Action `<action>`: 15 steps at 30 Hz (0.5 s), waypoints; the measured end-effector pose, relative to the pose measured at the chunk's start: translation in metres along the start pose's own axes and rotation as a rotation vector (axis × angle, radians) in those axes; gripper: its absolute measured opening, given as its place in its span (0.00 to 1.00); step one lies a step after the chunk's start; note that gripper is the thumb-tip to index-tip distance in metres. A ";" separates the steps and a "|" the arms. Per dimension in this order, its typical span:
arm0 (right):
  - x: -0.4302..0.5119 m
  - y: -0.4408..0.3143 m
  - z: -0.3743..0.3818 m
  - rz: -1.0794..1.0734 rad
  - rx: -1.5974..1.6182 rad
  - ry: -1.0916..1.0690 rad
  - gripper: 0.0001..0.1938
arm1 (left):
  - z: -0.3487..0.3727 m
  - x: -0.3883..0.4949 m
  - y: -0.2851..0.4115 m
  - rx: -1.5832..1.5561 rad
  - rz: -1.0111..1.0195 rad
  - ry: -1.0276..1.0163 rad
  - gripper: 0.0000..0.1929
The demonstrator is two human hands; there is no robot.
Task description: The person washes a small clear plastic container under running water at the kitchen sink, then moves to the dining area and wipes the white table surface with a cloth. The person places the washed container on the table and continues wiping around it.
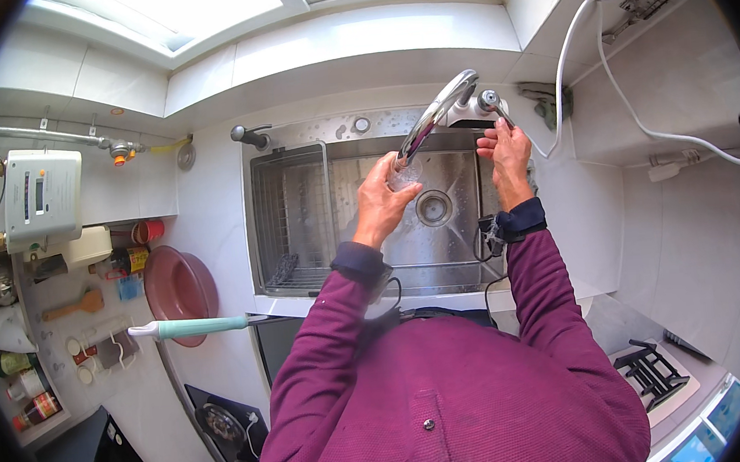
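A small clear cup or glass (pixel 404 174) is in my left hand (pixel 383 198), right beneath the spout of the curved chrome faucet (pixel 437 111). My right hand (pixel 507 153) has its fingertips at the faucet's lever handle (pixel 504 113); the thumb and forefinger appear to touch it. Both hands are over the stainless steel sink (pixel 374 283), whose round drain (pixel 434 208) shows between them. Whether water is running into the cup cannot be told. A wire rack (pixel 290 221) covers the sink's left part, with a dark scrubber (pixel 283 269) on it.
A soap dispenser pump (pixel 251 136) stands at the sink's back left corner. A dark cloth (pixel 547 100) lies behind the faucet's right side, near a white cable (pixel 560 109). At left are a pink basin (pixel 180 290) and a mint-green handle (pixel 200 326). A gas burner (pixel 653 374) is at lower right.
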State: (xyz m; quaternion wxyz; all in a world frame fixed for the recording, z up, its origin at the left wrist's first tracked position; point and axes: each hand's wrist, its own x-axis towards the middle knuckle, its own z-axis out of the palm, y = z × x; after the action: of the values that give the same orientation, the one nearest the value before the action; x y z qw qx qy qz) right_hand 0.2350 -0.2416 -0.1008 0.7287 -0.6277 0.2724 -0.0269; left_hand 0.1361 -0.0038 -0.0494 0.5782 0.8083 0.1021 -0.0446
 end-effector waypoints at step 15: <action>0.003 0.005 -0.002 0.031 0.053 -0.050 0.16 | 0.002 0.003 -0.010 -0.134 -0.017 0.002 0.32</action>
State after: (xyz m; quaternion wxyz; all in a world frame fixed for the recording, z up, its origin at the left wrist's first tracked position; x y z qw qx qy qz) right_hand 0.2352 -0.2433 -0.1071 0.7520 -0.6044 0.2629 -0.0073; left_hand 0.1372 -0.0024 -0.0598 0.6304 0.7669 0.1123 -0.0419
